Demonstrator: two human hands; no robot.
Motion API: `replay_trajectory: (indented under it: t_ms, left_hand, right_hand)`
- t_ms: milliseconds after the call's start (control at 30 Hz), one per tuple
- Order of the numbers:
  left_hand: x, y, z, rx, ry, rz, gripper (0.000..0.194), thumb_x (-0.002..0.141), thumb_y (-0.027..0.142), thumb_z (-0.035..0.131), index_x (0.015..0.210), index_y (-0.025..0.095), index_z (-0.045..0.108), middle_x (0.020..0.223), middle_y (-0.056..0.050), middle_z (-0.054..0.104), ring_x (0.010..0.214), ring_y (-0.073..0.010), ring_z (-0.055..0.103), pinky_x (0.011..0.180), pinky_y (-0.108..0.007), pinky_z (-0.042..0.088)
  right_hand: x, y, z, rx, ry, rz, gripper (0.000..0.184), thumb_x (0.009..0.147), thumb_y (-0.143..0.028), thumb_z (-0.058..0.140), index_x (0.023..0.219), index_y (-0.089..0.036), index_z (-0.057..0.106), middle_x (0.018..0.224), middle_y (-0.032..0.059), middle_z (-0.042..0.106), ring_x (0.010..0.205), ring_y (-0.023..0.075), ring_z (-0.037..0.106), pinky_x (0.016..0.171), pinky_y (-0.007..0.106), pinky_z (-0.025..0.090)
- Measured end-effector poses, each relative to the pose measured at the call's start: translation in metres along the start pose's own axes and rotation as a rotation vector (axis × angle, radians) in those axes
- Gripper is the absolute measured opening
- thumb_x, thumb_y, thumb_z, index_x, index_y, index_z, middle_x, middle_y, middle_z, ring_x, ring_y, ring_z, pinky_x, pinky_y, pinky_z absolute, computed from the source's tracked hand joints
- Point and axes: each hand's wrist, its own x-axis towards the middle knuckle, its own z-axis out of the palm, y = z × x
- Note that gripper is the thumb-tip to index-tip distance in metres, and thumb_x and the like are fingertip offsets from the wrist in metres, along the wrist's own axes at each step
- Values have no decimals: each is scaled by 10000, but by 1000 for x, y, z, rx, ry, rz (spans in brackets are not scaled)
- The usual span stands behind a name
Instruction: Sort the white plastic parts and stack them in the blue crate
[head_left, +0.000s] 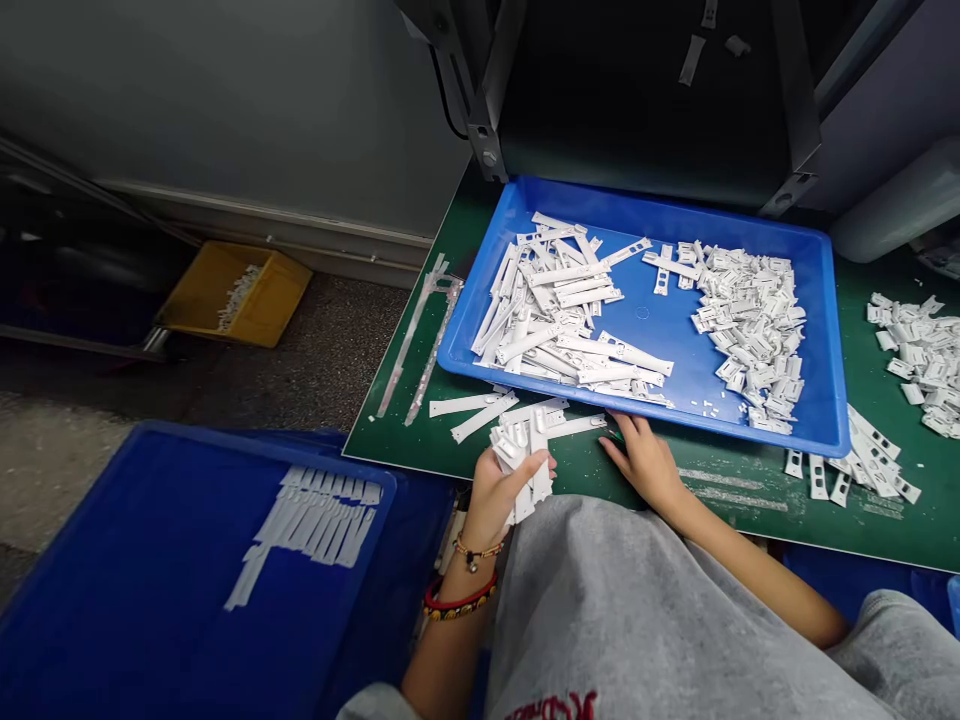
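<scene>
Left hand (pixel 504 495) clenched around bundle of white plastic strips (pixel 521 460) at 7 o'clock of blue tray (pixel 675 208); right hand (pixel 645 462) open, released, empty, just beside tray's front rim at 6 o'clock, over green mat (pixel 750 530).

A green-topped workbench (pixel 930 510) carries a blue plastic tray (pixel 675 215). Right of the tray lies a heap of white plastic clips (pixel 926 365), with more at its near right corner. Long white plastic strips (pixel 480 412) lie just in front of it, and two grey slotted strips (pixel 411 340) lie left of it.
</scene>
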Motion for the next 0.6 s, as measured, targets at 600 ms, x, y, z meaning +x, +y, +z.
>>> replay_trajectory:
  t_ms: [600]
  left_hand:
    - [-9, 1, 10, 331, -265, 708, 267, 656, 215, 833, 785, 191, 601, 760, -22, 640, 671, -160, 603, 614, -276, 484]
  right_hand:
    - [-26, -50, -100, 488, -10, -322, 132, 989, -226, 415, 1089, -232, 501, 922, 62, 663, 826, 181, 658, 707, 290, 535]
